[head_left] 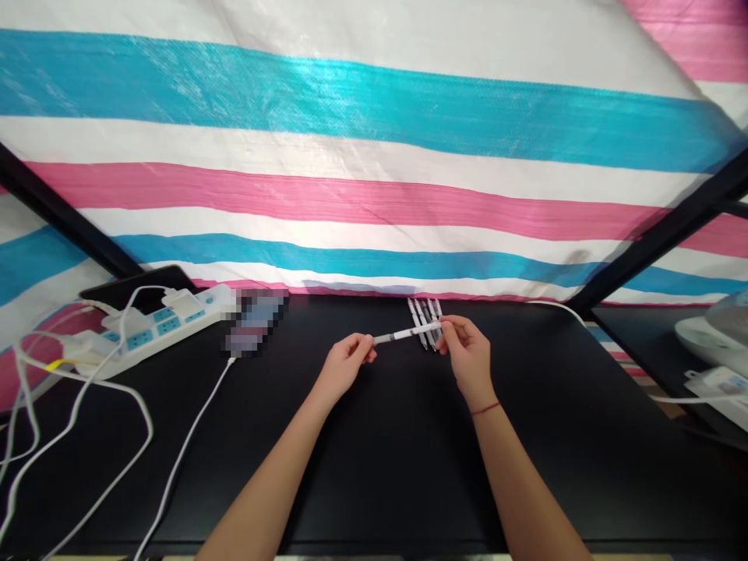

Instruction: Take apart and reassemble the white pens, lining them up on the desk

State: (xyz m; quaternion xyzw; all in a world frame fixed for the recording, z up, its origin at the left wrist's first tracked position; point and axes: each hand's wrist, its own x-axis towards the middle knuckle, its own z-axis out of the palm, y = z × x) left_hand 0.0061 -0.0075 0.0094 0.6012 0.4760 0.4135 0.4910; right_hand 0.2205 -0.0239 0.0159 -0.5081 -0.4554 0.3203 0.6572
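Observation:
A white pen [404, 333] with dark bands and a greyish left end is held nearly level above the black table [397, 467]. My left hand [346, 361] pinches its left end between thumb and fingers. At the other end, my right hand [466, 351] is closed on the pen, its fingertips covering that tip. Several similar white pens [418, 313] lie side by side on the table just behind the held one, which partly hides them.
To the left, a white power strip [157, 331] carries plugs and chargers, with white cables [87, 460] looping toward the front. A blurred phone [255, 321] on a cable lies beside it. Striped sheeting [374, 195] hangs behind; black frame bars [660, 226] flank the table.

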